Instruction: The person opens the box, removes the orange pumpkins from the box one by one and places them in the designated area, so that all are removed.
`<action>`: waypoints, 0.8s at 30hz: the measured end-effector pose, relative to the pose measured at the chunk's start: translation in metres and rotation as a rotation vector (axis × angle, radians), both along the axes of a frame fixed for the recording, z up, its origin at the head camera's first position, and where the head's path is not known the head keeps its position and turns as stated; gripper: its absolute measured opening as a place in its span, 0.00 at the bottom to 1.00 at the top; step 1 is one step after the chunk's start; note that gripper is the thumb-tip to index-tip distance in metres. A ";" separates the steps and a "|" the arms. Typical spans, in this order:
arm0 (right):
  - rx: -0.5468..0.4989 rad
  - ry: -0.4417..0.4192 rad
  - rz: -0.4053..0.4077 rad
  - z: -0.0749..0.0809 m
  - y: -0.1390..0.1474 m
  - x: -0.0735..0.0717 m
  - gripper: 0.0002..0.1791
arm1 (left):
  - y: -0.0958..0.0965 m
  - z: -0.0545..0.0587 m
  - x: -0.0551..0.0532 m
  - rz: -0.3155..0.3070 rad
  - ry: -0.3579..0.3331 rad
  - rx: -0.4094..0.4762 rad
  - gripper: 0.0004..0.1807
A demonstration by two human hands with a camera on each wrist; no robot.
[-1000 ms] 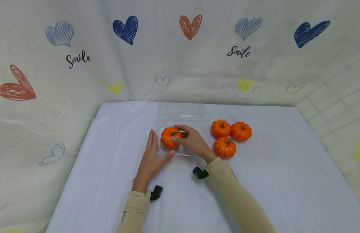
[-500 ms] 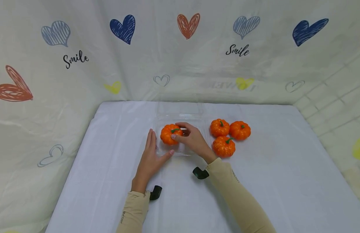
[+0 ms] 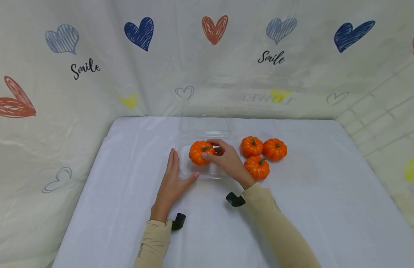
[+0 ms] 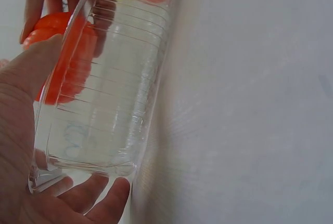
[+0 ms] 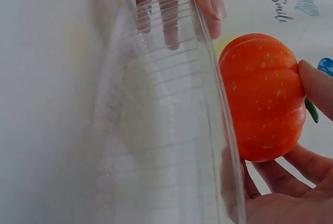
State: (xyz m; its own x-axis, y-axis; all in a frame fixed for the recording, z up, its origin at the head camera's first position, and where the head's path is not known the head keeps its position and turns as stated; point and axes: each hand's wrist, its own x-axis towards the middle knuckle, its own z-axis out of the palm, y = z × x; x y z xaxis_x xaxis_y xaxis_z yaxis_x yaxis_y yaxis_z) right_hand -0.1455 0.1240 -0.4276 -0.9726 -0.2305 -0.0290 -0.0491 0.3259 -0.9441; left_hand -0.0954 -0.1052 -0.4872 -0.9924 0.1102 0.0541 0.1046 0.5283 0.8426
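My right hand [image 3: 228,160] grips a small orange pumpkin [image 3: 200,153] with a green stem, its thumb on the near side and fingers on the far side. The pumpkin hangs over a clear plastic clamshell container [image 3: 210,173], and in the right wrist view it shows at the rim's height and above. Straight fingers of my left hand [image 3: 171,186] rest along the container's left end, while the thumb reaches along the front rim. The left wrist view shows the hand spanning that corner [image 4: 125,169]. The container's clear lid [image 3: 205,123] stands folded back behind it.
Three more orange pumpkins, one at back left [image 3: 251,146], one at right [image 3: 275,149] and one in front [image 3: 257,168], sit close together right of the container. A white cloth [image 3: 310,208] covers the table. A curtain printed with hearts [image 3: 207,67] hangs behind.
My right hand has lifted the pumpkin a little and carried it slightly right and away from me within the container's outline. The left hand stays at the container's left corner.
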 end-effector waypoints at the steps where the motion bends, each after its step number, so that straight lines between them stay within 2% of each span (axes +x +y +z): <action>1: -0.001 0.002 -0.006 0.001 0.002 0.000 0.31 | 0.000 0.000 0.000 -0.001 -0.003 0.001 0.67; 9: -0.017 0.009 -0.035 0.012 0.019 0.004 0.31 | 0.000 0.000 0.001 0.002 -0.034 0.006 0.67; 15: -0.006 -0.017 -0.050 0.018 0.032 0.008 0.33 | 0.000 0.001 0.003 0.008 -0.043 0.005 0.66; 24: -0.006 -0.014 -0.060 0.025 0.055 0.011 0.34 | 0.002 0.001 0.003 0.004 -0.012 0.014 0.67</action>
